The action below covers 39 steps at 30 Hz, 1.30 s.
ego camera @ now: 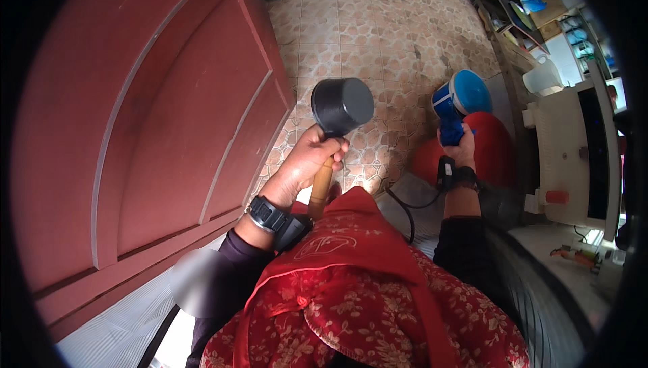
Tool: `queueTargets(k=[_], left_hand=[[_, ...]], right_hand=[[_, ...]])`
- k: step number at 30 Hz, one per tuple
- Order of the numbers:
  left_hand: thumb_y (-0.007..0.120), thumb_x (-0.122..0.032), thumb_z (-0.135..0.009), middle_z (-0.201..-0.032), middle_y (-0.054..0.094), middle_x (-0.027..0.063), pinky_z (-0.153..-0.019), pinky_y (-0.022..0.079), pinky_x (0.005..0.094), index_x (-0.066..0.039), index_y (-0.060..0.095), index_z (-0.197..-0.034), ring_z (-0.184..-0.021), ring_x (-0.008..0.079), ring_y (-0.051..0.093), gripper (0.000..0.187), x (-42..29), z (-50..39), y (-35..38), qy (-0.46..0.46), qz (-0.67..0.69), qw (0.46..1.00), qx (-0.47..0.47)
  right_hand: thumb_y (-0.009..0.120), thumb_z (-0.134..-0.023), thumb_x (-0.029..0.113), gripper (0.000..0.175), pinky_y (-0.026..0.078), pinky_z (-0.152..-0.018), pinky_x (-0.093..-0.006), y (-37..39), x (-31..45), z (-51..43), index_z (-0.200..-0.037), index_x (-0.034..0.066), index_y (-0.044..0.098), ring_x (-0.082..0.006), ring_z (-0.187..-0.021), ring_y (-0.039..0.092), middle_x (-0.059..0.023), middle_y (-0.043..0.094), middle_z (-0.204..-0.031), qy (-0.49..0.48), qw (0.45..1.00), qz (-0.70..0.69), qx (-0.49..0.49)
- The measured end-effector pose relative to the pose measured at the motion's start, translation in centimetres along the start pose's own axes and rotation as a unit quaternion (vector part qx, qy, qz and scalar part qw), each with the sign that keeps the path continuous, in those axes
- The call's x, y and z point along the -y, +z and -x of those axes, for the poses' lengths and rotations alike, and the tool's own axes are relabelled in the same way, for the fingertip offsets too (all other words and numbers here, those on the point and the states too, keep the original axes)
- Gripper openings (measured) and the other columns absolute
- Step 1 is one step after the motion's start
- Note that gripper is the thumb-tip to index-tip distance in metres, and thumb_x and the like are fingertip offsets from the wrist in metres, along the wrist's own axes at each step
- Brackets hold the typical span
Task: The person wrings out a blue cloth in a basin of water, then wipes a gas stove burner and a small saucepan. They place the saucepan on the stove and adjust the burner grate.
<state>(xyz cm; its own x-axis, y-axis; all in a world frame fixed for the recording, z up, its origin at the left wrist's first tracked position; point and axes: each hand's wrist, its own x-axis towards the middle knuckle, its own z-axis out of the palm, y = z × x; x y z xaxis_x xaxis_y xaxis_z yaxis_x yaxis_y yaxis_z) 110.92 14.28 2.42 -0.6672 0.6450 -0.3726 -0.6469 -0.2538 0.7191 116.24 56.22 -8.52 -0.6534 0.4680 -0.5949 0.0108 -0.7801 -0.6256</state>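
Observation:
My left hand [324, 150] is closed around the wooden handle [321, 186] of a dark saucepan or ladle [343, 106], its smooth underside turned to the right. The inside of the pan is hidden. In my right hand [460, 146] is a blue cloth-like item [451, 130]; its exact kind cannot be told. Just beyond that hand is a white and blue tub with a blue top [472, 92], near a round red object [488, 145]. A black cable [410, 206] hangs by my right wrist.
A large red-brown wooden door [167, 115] stands at the left. Stone-patterned tiles [354, 29] cover the floor ahead. At the right are a beige appliance or cabinet [562, 155], a white container [544, 78] and shelves with household items. A striped pale curtain or sheet [126, 307] hangs near my left arm.

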Motion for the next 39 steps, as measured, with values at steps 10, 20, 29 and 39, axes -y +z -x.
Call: queueTargets(k=[10, 20, 29, 39], left_hand=[[0.051, -0.003, -0.096, -0.083, 0.057, 0.0033, -0.05, 0.047, 0.0239, -0.002, 0.052, -0.118, -0.064, 0.009, 0.054, 0.022, -7.9, -12.7, -1.9, 0.039, -0.192, 0.979, -0.056], [0.049, -0.003, -0.094, -0.069, 0.051, 0.0012, -0.043, 0.043, 0.0252, -0.003, 0.052, -0.107, -0.049, 0.0096, 0.049, 0.014, -17.5, -28.9, -0.5, 0.049, -0.302, 0.952, -0.008], [0.049, -0.009, -0.098, -0.079, 0.052, 0.0028, -0.045, 0.04, 0.0209, -0.003, 0.053, -0.111, -0.059, 0.0068, 0.048, 0.015, -24.8, -39.3, 0.2, 0.0, -0.069, 0.996, 0.062], [0.053, -0.02, -0.098, -0.073, 0.047, 0.0004, -0.042, 0.035, 0.0182, -0.005, 0.052, -0.098, -0.054, 0.0052, 0.041, 0.015, -29.0, -51.5, 4.7, -0.049, 0.135, 0.988, 0.054]], right_hand=[[0.065, -0.087, 0.005, 0.046, 0.053, -0.08, -0.0269, 27.3, -1.6, 3.1, -0.132, 0.0104, 0.056, -0.0173, -0.096, 0.065, -0.0071, 0.065, -0.116, -0.3, 0.852, 0.277, 0.327], [0.066, -0.086, 0.045, 0.049, 0.055, -0.08, -0.035, 42.7, 3.1, -11.7, -0.117, 0.0077, 0.066, -0.0256, -0.09, 0.068, -0.0129, 0.069, -0.108, -0.248, 0.669, 0.666, 0.218], [0.051, -0.098, 0.034, 0.043, 0.048, -0.099, -0.0343, 44.0, 7.1, -22.5, -0.127, 0.0028, 0.056, -0.0217, -0.108, 0.063, -0.0122, 0.065, -0.119, -0.019, 0.964, 0.118, 0.239], [0.064, -0.087, 0.01, 0.042, 0.043, -0.1, -0.0367, 48.1, 11.7, -27.1, -0.128, 0.0086, 0.057, -0.0265, -0.118, 0.053, -0.014, 0.055, -0.123, -0.476, 0.801, 0.318, 0.173]])
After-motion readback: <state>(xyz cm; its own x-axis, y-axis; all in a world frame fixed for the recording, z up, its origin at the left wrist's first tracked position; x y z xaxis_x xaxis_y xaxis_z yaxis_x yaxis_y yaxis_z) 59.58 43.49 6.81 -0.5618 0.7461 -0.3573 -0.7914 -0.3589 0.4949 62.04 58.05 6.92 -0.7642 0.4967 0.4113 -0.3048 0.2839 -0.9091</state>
